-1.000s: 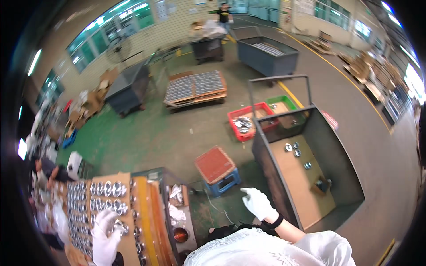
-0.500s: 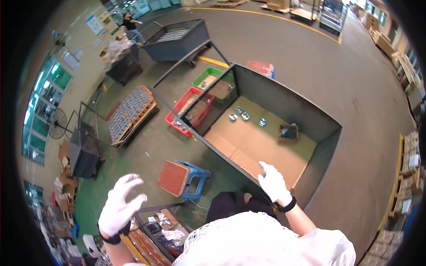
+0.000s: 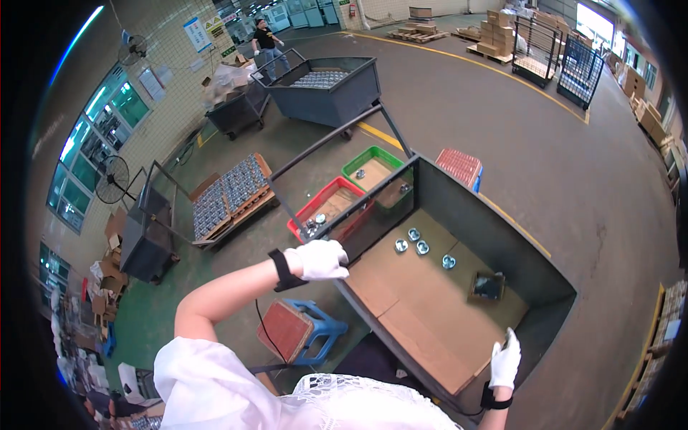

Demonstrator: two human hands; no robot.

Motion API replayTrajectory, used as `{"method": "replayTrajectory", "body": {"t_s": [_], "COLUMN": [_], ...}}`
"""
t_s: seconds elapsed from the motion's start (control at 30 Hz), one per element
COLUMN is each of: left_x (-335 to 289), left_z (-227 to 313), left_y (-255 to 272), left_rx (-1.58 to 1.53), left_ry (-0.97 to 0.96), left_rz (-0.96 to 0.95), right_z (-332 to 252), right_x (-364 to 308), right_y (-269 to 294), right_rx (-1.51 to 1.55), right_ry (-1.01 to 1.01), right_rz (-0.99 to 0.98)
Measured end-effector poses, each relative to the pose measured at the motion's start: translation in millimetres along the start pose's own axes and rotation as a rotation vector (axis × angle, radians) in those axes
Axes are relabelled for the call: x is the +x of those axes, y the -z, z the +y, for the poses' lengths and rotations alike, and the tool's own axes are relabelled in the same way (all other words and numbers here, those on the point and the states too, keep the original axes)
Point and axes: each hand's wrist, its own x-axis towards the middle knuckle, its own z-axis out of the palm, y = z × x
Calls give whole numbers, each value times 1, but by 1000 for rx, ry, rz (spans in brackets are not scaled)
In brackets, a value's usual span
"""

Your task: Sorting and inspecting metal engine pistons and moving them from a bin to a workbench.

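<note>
My left hand [image 3: 320, 259], in a white glove, is at the near-left corner of a large grey metal cart [image 3: 494, 208]. Its fingers are curled at the rim; whether they grip it or hold something small is hidden. My right hand [image 3: 505, 362], also gloved, is over the cart's right end, fingers stretched and nothing seen in them. Brown cardboard [image 3: 408, 308] lines the cart floor. Several round shiny metal parts [image 3: 422, 247] lie on it toward the far side. A small open box [image 3: 487, 287] with something dark inside sits near the right end.
Beyond the cart's left end are a red crate [image 3: 297, 228] and a green crate [image 3: 373, 152] holding metal parts. A blue stool [image 3: 322, 326] with a reddish top stands near left. Further off are a loaded pallet [image 3: 233, 193], another cart [image 3: 326, 93] and a person [image 3: 267, 46].
My left hand has swung forward and right to the cart's corner, its fingers now curled. My right hand has moved right over the cart's end. The view has tilted up.
</note>
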Motion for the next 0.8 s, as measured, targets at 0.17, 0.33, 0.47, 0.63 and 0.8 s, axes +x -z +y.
{"method": "replayTrajectory", "body": {"t_s": [0.17, 0.33, 0.47, 0.63, 0.8], "left_x": [79, 129, 152, 164, 176], "left_z": [-68, -116, -149, -183, -177], "left_y": [-25, -32, -37, -47, 37], "left_rx": [-65, -188, -242, -259, -970], "left_ry": [53, 106, 124, 26, 606], "left_rz": [-178, -273, -295, -297, -1075], "right_z": [-43, -103, -126, -149, -181], "right_x": [34, 91, 131, 177, 249], "right_y": [-61, -89, -102, -92, -29], "right_rx": [26, -13, -115, -143, -208], "right_ry": [-156, -117, 16, 70, 2], "right_rz": [-165, -268, -222, -330, -609]}}
